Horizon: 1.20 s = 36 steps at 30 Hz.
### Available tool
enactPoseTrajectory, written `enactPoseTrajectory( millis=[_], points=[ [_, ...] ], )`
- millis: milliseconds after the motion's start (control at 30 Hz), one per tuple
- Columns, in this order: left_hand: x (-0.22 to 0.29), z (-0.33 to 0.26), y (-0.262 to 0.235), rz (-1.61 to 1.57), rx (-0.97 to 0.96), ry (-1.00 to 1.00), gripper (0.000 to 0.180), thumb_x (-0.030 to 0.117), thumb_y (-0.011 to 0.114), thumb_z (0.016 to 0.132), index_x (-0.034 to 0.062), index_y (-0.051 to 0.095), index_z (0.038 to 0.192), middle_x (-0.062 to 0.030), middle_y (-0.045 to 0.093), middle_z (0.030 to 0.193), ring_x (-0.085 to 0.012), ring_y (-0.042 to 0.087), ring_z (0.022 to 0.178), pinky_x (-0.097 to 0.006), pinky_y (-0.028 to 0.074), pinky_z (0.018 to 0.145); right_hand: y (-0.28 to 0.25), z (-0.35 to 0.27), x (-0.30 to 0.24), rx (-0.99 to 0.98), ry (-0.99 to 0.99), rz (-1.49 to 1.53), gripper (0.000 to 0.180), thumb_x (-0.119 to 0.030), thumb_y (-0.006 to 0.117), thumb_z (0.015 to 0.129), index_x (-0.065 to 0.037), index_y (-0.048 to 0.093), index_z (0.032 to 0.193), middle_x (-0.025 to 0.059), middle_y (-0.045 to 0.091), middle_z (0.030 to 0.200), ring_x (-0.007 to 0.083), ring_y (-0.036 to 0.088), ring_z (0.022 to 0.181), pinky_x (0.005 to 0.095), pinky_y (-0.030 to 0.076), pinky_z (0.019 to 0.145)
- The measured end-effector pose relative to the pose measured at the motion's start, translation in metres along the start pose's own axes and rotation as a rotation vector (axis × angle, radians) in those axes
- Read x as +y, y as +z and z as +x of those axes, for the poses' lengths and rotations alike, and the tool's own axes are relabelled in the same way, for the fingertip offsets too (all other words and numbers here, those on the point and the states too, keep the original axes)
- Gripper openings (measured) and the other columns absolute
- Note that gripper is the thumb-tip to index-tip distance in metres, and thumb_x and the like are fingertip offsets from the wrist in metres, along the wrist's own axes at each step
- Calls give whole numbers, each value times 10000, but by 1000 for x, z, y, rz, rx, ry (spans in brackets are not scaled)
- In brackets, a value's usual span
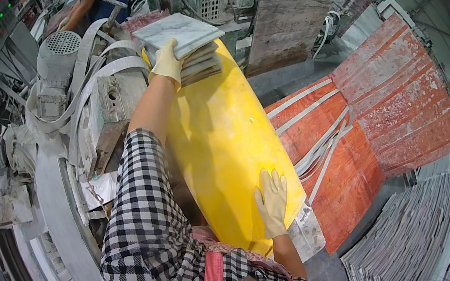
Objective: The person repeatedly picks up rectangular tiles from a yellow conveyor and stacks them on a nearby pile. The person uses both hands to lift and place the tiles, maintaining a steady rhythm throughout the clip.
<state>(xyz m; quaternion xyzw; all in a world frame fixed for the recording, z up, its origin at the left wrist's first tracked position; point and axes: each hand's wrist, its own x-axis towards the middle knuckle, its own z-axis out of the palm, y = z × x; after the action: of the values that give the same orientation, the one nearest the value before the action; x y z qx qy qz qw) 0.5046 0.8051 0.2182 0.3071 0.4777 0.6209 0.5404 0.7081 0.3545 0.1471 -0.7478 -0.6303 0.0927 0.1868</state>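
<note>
My left hand (168, 63), in a pale rubber glove, reaches far forward and grips the near corner of the top marble tile (177, 32) on a small stack of grey-white square tiles (199, 66). The stack sits at the far end of a long yellow rounded cover (218, 135). The top tile lies skewed and tipped against the ones below. My right hand (272, 203), also gloved, rests flat with fingers spread on the near end of the yellow cover, holding nothing.
Grey motors and belts (60, 66) stand left of the cover. Red corrugated sheets (383, 111) lie to the right. A pile of grey tiles (413, 234) fills the lower right. Another person's arm (80, 11) shows at the top left.
</note>
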Motion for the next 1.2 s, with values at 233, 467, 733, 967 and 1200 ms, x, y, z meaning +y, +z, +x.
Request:
enactPoseTrajectory(
  millis=[233, 467, 733, 967, 1200],
  points=[
    [18, -5, -40, 1423, -305, 507, 440, 71, 679, 904, 145, 626, 1335, -188, 711, 1161, -326, 701, 1002, -406, 530, 871, -3, -1, -4, 2, -1, -20, 573, -254, 535, 973, 49, 468, 1455, 247, 516, 1458, 406, 372, 1437, 518, 181, 1239],
    [6, 33, -37, 667, -184, -97, 296, 234, 696, 902, 4, 717, 1086, -111, 694, 916, -208, 611, 758, -359, 484, 698, -2, -1, -2, 14, -6, 5, 559, -208, 585, 943, 17, 491, 1446, 269, 504, 1453, 428, 389, 1413, 518, 204, 1233],
    [-16, 58, -42, 720, -90, -104, 346, 341, 648, 950, 11, 702, 1038, -101, 668, 886, -235, 587, 717, -400, 458, 663, 3, -2, 0, 27, 4, -40, 564, -226, 573, 948, 44, 489, 1436, 269, 529, 1428, 414, 392, 1421, 523, 207, 1230],
    [-25, 68, -48, 1083, -149, -5, 331, 304, 643, 935, 16, 717, 1081, -168, 699, 988, -307, 660, 842, -452, 518, 713, 4, -1, 3, 18, -2, -24, 575, -261, 556, 956, 41, 488, 1441, 272, 528, 1433, 407, 381, 1434, 514, 189, 1239],
    [-7, 43, -29, 1163, -124, -92, 313, 243, 648, 899, 8, 731, 1088, -217, 712, 1075, -374, 708, 953, -553, 556, 696, 8, -2, 6, 50, -20, -19, 539, -193, 607, 932, 1, 512, 1426, 273, 530, 1418, 440, 421, 1381, 538, 243, 1213]
  ],
)
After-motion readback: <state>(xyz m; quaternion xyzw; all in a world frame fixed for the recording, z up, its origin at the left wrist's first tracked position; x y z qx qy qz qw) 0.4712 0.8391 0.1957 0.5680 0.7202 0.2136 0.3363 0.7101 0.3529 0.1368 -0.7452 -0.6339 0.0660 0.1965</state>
